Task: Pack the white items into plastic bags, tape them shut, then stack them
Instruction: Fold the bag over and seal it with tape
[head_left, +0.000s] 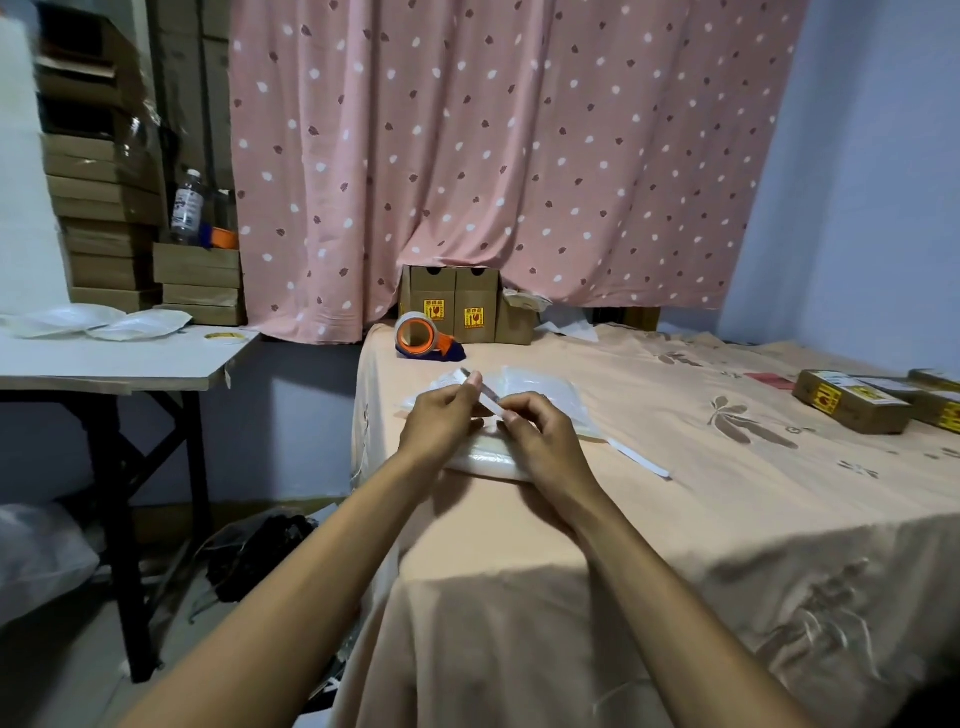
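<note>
Peach fabric with a brown leaf print covers a table (675, 519) that fills the right and middle of the view. Two bare forearms reach in from the near edge. The left hand (441, 423) and the right hand (540, 441) meet above a flat white item in a clear plastic bag (483, 460) lying near the table's left edge. Between them they pinch a thin white strip (485, 397), thumb and fingertips of each hand pressed onto it, one at each end. More clear plastic bags (540, 392) lie just beyond the hands. A second white strip (641, 460) lies on the cloth to the right. Farther back sits an orange tape dispenser (423, 338), beside brown cardboard boxes (462, 306) against a pink dotted curtain (493, 156). Flat boxes (852, 400) lie at the far right.
</note>
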